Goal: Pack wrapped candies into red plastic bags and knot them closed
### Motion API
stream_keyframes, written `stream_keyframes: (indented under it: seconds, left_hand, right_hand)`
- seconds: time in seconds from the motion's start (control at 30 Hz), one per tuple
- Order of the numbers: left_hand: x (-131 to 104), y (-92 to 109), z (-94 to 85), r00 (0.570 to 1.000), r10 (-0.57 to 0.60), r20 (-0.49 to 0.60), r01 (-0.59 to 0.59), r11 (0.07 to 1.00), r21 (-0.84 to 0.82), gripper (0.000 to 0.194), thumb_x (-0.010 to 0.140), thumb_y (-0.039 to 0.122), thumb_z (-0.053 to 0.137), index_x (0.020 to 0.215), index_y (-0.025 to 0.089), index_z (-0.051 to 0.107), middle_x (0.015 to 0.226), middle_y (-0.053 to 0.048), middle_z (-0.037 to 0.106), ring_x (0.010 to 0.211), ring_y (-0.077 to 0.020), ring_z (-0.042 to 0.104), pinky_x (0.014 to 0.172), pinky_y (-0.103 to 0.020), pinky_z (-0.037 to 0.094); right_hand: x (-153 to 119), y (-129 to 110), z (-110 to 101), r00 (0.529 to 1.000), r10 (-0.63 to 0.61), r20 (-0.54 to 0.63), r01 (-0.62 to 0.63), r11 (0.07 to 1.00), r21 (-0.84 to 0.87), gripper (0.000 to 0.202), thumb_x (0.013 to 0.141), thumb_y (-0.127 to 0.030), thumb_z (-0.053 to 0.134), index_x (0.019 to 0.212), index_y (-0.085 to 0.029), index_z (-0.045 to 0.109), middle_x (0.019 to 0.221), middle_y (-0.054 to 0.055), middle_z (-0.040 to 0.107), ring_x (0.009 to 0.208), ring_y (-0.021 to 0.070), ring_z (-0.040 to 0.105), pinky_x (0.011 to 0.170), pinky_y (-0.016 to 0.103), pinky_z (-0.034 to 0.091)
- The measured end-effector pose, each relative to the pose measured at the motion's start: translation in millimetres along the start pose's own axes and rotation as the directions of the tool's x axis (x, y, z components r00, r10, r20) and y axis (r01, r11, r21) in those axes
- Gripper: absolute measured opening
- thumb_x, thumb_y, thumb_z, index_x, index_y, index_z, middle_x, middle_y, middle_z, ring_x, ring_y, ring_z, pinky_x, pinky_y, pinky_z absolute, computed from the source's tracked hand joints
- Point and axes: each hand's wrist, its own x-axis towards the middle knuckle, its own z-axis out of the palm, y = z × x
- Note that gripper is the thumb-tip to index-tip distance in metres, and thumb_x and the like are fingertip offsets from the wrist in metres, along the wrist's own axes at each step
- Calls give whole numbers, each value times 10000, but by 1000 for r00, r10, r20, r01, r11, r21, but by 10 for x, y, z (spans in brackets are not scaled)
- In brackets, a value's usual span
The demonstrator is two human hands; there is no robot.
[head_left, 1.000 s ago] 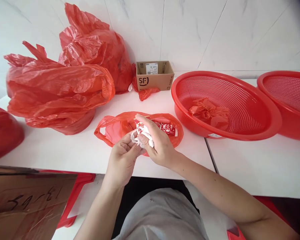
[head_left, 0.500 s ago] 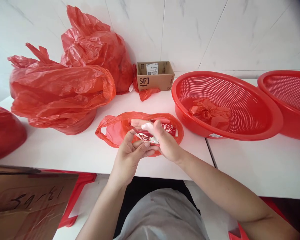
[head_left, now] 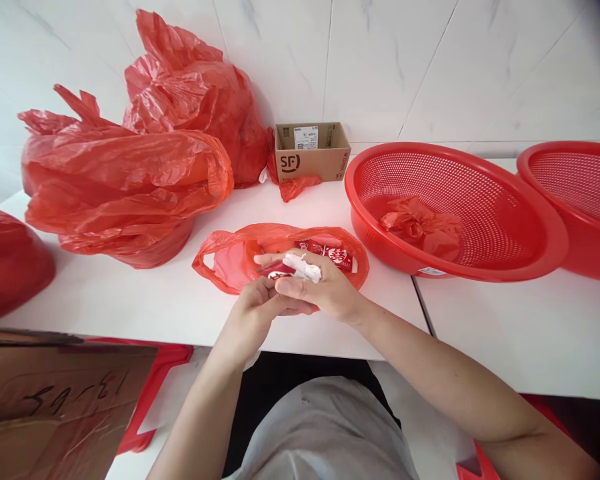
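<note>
Hands [head_left: 293, 293] lower, clasping packet [head_left: 300, 267]

Crumpled white-and-red paper wrapper [head_left: 300, 267] mostly buried between left hand [head_left: 255, 315] and right hand [head_left: 325, 293], print unreadable. Second red mesh plastic basket [head_left: 575, 193] clipped by right edge. Brown cardboard sheet [head_left: 55, 400] cut off lower left, scrawl illegible.

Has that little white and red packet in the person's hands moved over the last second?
Yes. The white and red packet, pinched by both the right hand and left hand, has tipped from upright to lying low, closer to the open red bag on the table.
</note>
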Motion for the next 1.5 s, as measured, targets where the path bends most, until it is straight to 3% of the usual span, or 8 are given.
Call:
stream_keyframes:
  seconds: [0.2,0.3,0.47,0.63,0.97,1.17,1.33,1.5]
  left_hand:
    - [38,-78,-1,962,226,-154,-236,970,-52,333,815,350,749,1105,268,609,1156,-18,656,1065,-181,631,918,-308,513]
    - [70,-120,39,976,211,-60,-219,947,-236,358,877,416,667,1202,276,611,1267,-51,627,1182,-216,587,975,-339,499]
    - [110,-119,119,992,121,17,-108,930,-353,278,887,409,653,1061,203,721,1076,-87,733,1053,-250,671,900,-365,545]
    - [143,-107,80,994,111,1,-102,919,-380,238,786,375,774,899,168,744,853,-56,750,846,-204,705,776,-299,555]
    - [164,-145,32,979,74,-189,-143,914,-381,321,695,376,847,622,149,632,569,37,610,533,-67,564,524,-170,453]
    - [230,-92,-90,897,90,-433,-314,819,-480,188,914,298,635,991,157,732,1049,-57,745,932,-132,690,782,-192,546]
    - [132,-49,59,956,107,-272,-228,856,-464,318,947,422,550,1022,169,727,1070,-81,741,979,-195,693,803,-264,569]
    - [82,-109,156,960,235,-150,-273,899,-342,221,880,295,682,1082,218,726,1064,-52,744,1022,-191,683,886,-287,541]
  right_hand:
    - [27,8,-12,983,23,-181,-11,998,66,351,941,-488,517,1047,-207,698,889,51,709,861,210,673,744,335,557]
    - [38,36,-15,980,8,-200,16,993,114,349,939,-476,519,1104,-217,683,955,48,702,950,207,663,802,328,548]
    - [22,46,21,957,-62,-282,49,997,-56,222,915,-394,577,959,-205,685,1122,63,650,1074,197,605,879,314,512]
    - [10,-6,15,973,-78,-216,79,997,-3,188,925,-382,585,917,-219,678,796,1,624,756,151,604,713,295,513]
    - [21,-33,-54,906,-267,-329,217,959,-182,140,905,-308,639,966,-262,756,953,3,709,940,165,651,883,315,517]
    - [33,-34,-72,927,-88,-365,121,990,69,247,898,-443,637,813,-231,730,851,3,681,836,170,662,771,312,558]
    - [17,34,5,904,-284,-318,193,938,-289,160,925,-322,626,958,-262,771,1195,36,600,1187,181,570,1022,315,484]
    - [5,73,16,876,-411,-252,276,856,-438,218,958,-238,579,1102,-276,739,1168,35,630,1119,158,612,1025,321,490]
